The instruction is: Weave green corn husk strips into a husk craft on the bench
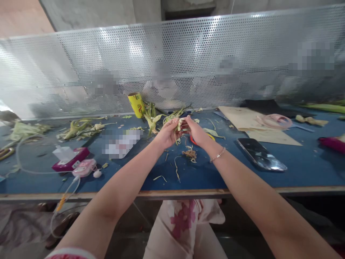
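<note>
Facing a tall perforated panel (183, 50), we are sitting at a long blue desk (199, 178), whose front stretch is giving us working room between our forearms. To the right, buff paper (234, 117) is lying under a coiled pink band (277, 121), and we are judging that side best left alone. Just beyond our fingers, a pile of leafy husks (152, 120) is spreading toward the panel, within easy reach. A dark phone (261, 154) is resting beyond our right forearm, well clear of the handling. Our left hand (168, 135) is curling nearly closed, while our right hand (196, 132) is cupping close by, fingers bent and partly spread. Red and yellow loops (192, 139) are peeping out around the right hand, so we are wanting clearance there. Between both hands, above the desk, a pale husk piece (179, 125) is sitting in the left fingertips; whether the right ones are gripping too, we are failing to tell. For such thin leaf, we are reckoning on a light pinch and gentle pulls along the grain, since hard tugging is risking tears. Nearer us, a brown tangle (191, 154) and a thin strand (177, 169) are lying loose, and brushing them aside is making sense
</note>
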{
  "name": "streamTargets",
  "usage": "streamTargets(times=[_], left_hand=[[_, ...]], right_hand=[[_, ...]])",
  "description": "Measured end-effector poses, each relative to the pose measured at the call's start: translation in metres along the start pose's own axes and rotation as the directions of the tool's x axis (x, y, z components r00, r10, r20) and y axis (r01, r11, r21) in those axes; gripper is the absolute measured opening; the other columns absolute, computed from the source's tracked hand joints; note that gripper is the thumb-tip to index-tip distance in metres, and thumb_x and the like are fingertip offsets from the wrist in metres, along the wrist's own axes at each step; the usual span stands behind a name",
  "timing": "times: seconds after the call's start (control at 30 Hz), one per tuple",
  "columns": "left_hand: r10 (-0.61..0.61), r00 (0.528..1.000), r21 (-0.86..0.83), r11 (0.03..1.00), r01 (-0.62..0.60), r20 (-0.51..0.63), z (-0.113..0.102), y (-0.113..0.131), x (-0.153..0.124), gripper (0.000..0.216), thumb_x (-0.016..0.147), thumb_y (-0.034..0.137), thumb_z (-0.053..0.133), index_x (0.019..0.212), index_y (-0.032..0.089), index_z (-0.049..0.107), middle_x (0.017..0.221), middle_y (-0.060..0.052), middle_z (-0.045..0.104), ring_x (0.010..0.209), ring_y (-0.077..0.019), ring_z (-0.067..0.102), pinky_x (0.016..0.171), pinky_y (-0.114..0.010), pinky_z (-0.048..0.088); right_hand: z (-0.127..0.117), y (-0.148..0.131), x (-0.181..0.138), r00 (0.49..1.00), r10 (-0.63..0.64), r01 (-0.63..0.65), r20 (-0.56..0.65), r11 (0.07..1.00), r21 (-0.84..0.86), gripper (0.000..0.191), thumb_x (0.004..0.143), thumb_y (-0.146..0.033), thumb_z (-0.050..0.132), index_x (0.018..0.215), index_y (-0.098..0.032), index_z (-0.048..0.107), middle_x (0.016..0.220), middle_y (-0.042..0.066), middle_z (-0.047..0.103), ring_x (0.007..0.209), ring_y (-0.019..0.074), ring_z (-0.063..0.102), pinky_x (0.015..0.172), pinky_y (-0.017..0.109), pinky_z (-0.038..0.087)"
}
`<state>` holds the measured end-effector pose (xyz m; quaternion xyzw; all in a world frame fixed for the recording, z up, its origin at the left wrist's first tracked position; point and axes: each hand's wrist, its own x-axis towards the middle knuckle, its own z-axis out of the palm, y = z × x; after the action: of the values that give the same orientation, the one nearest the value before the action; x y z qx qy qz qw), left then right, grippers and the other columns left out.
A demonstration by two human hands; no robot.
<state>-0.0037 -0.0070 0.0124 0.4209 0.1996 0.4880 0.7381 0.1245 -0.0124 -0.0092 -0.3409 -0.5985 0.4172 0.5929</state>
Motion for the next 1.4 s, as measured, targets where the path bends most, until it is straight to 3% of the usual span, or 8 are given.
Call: streamTargets(times=[0.17, 0.37, 0.47, 0.63, 0.87, 1.2, 1.3, 1.4], left_hand=[[-0.061, 0.996, 0.000, 0.998, 0.061, 0.071, -0.002, 0.001, -0.001, 0.008, 0.078, 0.018, 0.063, 0.085, 0.016, 0.059, 0.065, 0.003, 0.056, 0.054, -0.0045, 0.051, 0.056, -0.020, 0.043], [-0.100, 0.948, 0.000, 0.994, 0.105, 0.302, -0.006, 0.011, -0.008, 0.019, 0.068, 0.016, 0.069, 0.067, 0.016, 0.050, 0.062, 0.003, 0.050, 0.055, -0.0059, 0.047, 0.053, -0.021, 0.039], [-0.118, 0.933, 0.030, 0.993, 0.115, 0.341, -0.008, 0.017, -0.013, 0.027, 0.063, 0.019, 0.073, 0.061, 0.017, 0.046, 0.057, 0.003, 0.043, 0.051, -0.0068, 0.040, 0.050, -0.024, 0.033], [-0.167, 0.946, 0.109, 0.984, 0.142, 0.278, -0.010, 0.023, -0.017, 0.041, 0.056, 0.025, 0.077, 0.054, 0.019, 0.037, 0.051, 0.003, 0.032, 0.049, -0.0081, 0.034, 0.049, -0.027, 0.026], [-0.182, 0.939, 0.165, 0.977, 0.138, 0.291, -0.010, 0.023, -0.016, 0.049, 0.045, 0.028, 0.081, 0.054, 0.020, 0.033, 0.050, 0.003, 0.031, 0.049, -0.0083, 0.034, 0.049, -0.027, 0.026], [-0.219, 0.914, 0.205, 0.967, 0.155, 0.342, -0.008, 0.020, -0.017, 0.042, 0.047, 0.026, 0.082, 0.053, 0.018, 0.041, 0.051, 0.002, 0.039, 0.048, -0.0080, 0.041, 0.047, -0.026, 0.034], [-0.174, 0.938, 0.174, 0.977, 0.125, 0.301, -0.006, 0.016, -0.013, 0.032, 0.058, 0.022, 0.078, 0.058, 0.017, 0.046, 0.053, 0.002, 0.044, 0.049, -0.0073, 0.044, 0.049, -0.025, 0.039], [-0.050, 0.977, 0.127, 0.992, 0.024, 0.207, -0.005, 0.011, -0.006, 0.022, 0.065, 0.020, 0.073, 0.065, 0.016, 0.051, 0.058, 0.002, 0.050, 0.052, -0.0060, 0.049, 0.052, -0.022, 0.043]], right_hand=[[0.000, 0.001, 0.002, 0.999, -0.036, 0.036, 0.005, 0.999, 0.015, 0.063, 0.079, -0.075, 0.036, 0.097, -0.022, 0.064, 0.092, 0.006, 0.065, 0.083, 0.0175, 0.061, 0.083, 0.037, 0.050], [-0.007, -0.013, -0.002, 0.987, -0.161, 0.161, 0.016, 0.987, 0.017, 0.054, 0.085, -0.067, 0.036, 0.113, -0.028, 0.058, 0.108, 0.005, 0.059, 0.095, 0.0177, 0.057, 0.084, 0.037, 0.050], [-0.005, -0.023, -0.008, 0.969, -0.233, 0.227, 0.083, 0.971, 0.067, 0.053, 0.085, -0.067, 0.036, 0.116, -0.029, 0.056, 0.111, 0.005, 0.057, 0.096, 0.0174, 0.057, 0.081, 0.035, 0.050], [0.000, -0.033, -0.013, 0.971, -0.239, 0.239, 0.027, 0.971, 0.023, 0.059, 0.080, -0.074, 0.036, 0.113, -0.029, 0.055, 0.107, 0.005, 0.055, 0.082, 0.0150, 0.057, 0.068, 0.031, 0.050], [-0.005, -0.033, -0.013, 0.961, -0.278, 0.278, 0.011, 0.961, 0.006, 0.047, 0.081, -0.064, 0.047, 0.113, -0.030, 0.055, 0.092, 0.002, 0.052, 0.051, 0.0074, 0.035, 0.044, 0.026, 0.032], [-0.002, -0.040, -0.015, 0.958, -0.268, 0.255, -0.098, 0.959, -0.126, 0.041, 0.083, -0.056, 0.050, 0.114, -0.030, 0.053, 0.085, 0.001, 0.050, 0.054, 0.0092, 0.037, 0.046, 0.025, 0.033], [-0.007, -0.037, -0.009, 0.952, -0.246, 0.216, -0.181, 0.962, -0.169, 0.038, 0.082, -0.049, 0.054, 0.115, -0.029, 0.052, 0.088, 0.001, 0.050, 0.059, 0.0098, 0.040, 0.050, 0.025, 0.036], [-0.013, -0.033, -0.004, 0.953, -0.194, 0.160, -0.233, 0.975, -0.155, 0.047, 0.081, -0.045, 0.054, 0.125, -0.030, 0.045, 0.095, 0.002, 0.051, 0.064, 0.0106, 0.043, 0.053, 0.025, 0.038]])
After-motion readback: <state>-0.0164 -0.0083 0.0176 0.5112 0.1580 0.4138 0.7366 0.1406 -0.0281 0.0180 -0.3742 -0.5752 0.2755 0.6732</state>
